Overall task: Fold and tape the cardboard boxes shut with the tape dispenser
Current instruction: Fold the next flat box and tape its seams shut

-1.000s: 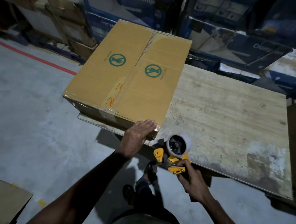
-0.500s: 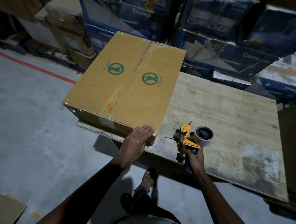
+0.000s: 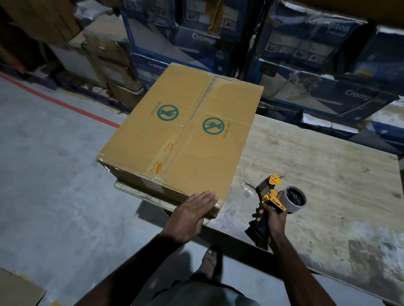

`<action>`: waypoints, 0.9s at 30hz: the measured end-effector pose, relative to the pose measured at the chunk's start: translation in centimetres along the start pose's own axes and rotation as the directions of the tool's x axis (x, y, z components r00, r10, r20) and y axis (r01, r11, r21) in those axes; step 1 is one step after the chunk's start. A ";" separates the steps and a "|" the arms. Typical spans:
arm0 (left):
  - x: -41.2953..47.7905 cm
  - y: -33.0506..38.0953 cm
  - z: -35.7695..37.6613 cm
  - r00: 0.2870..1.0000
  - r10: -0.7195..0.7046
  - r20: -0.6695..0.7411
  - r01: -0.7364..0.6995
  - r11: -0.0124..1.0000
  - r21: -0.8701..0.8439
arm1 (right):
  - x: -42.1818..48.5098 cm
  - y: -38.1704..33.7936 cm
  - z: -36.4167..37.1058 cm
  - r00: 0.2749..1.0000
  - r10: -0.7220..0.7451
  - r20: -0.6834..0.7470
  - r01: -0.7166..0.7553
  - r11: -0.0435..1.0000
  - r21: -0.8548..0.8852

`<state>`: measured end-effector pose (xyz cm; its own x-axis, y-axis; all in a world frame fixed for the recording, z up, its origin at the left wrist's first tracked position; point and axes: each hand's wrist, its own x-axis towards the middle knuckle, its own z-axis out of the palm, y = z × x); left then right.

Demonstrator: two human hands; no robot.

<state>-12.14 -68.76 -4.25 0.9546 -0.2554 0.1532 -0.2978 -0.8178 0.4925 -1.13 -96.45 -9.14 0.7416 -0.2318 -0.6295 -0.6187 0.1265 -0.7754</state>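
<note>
A closed brown cardboard box (image 3: pixel 185 133) with two green round symbols lies on the left end of a worn wooden table (image 3: pixel 323 182), its left side hanging past the table edge. Clear tape runs along its centre seam. My left hand (image 3: pixel 193 213) rests flat with straight fingers on the box's near right corner. My right hand (image 3: pixel 271 218) grips the black handle of a yellow tape dispenser (image 3: pixel 280 196), which sits low over the table just right of the box, its tape roll to the right.
Stacked blue cartons (image 3: pixel 318 65) and brown boxes (image 3: pixel 101 54) line the far side behind the table. A red floor line (image 3: pixel 58 101) crosses the grey concrete at left. A flat cardboard piece (image 3: pixel 6 290) lies on the floor at bottom left. My sandalled foot (image 3: pixel 212 258) stands below the table edge.
My right hand brought the tape dispenser up from below the table edge onto the tabletop beside the box and turned it. My left hand stayed on the box corner.
</note>
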 end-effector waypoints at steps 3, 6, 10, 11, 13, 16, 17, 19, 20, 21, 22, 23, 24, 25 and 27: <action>0.2 -0.4 -0.5 0.999 0.026 0.039 -0.027 1.000 0.015 | -0.1 -0.8 0.8 0.998 0.047 0.035 -0.050 0.995 0.085; 0.5 -0.6 -1.1 0.999 0.030 0.043 -0.029 0.999 -0.029 | 0.3 -0.2 1.3 0.987 0.112 0.118 -0.127 0.983 0.132; 0.5 -0.8 -2.4 1.000 0.002 -0.018 -0.005 0.983 -0.181 | 0.7 0.8 1.5 0.976 0.169 0.133 -0.188 0.971 0.146; 0.5 -0.8 -3.0 0.999 -0.005 -0.036 -0.002 0.978 -0.207 | 0.7 1.2 1.4 0.981 0.163 0.104 -0.177 0.974 0.143; 0.7 -1.0 -4.6 0.996 -0.048 -0.073 0.032 0.976 -0.215 | 0.8 1.8 1.2 0.991 0.129 0.016 -0.130 0.990 0.059; 1.1 -2.6 -8.2 0.981 -0.130 -0.147 0.102 0.978 -0.180 | -0.9 2.1 1.0 0.953 -0.027 -0.303 -0.088 0.929 -0.359; 1.2 -3.7 -9.6 0.973 -0.161 -0.164 0.134 0.977 -0.163 | -2.2 1.7 1.2 0.920 -0.139 -0.367 -0.031 0.907 -0.420; 1.5 -6.4 -12.8 0.956 -0.238 -0.172 0.223 0.969 -0.103 | -4.6 1.0 1.7 0.870 -0.370 -0.324 0.158 0.834 -0.528; 1.7 -7.7 -14.7 0.947 -0.275 -0.164 0.267 0.961 -0.069 | -5.3 1.1 1.8 0.840 -0.490 -0.234 0.279 0.759 -0.588; 1.8 -9.0 -16.7 0.940 -0.311 -0.141 0.310 0.950 -0.032 | -6.3 0.7 2.0 0.803 -0.587 -0.108 0.395 0.658 -0.641; 1.7 -10.4 -18.6 0.933 -0.343 -0.108 0.346 0.938 0.018 | -7.0 0.2 2.3 0.761 -0.649 0.020 0.494 0.559 -0.666; 1.5 -12.0 -20.4 0.927 -0.368 -0.067 0.373 0.923 0.095 | -7.7 -0.5 2.6 0.723 -0.675 0.146 0.575 0.471 -0.669; 1.1 -13.7 -22.1 0.922 -0.387 -0.018 0.383 0.903 0.194 | -8.6 -1.4 3.1 0.676 -0.686 0.271 0.644 0.369 -0.670; 0.6 -15.5 -23.6 0.914 -0.403 0.044 0.373 0.878 0.299 | -9.4 -2.6 3.7 0.629 -0.671 0.392 0.690 0.250 -0.680; -0.5 -18.7 -25.4 0.887 -0.422 0.186 0.309 0.844 0.439 | -10.1 -4.5 4.7 0.520 -0.602 0.606 0.748 -0.022 -0.663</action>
<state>-7.00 -40.27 8.19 0.9727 0.0225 -0.2309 0.0437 -0.9952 0.0872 -4.59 -90.19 0.47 0.9151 0.3883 0.1090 0.3963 -0.8156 -0.4215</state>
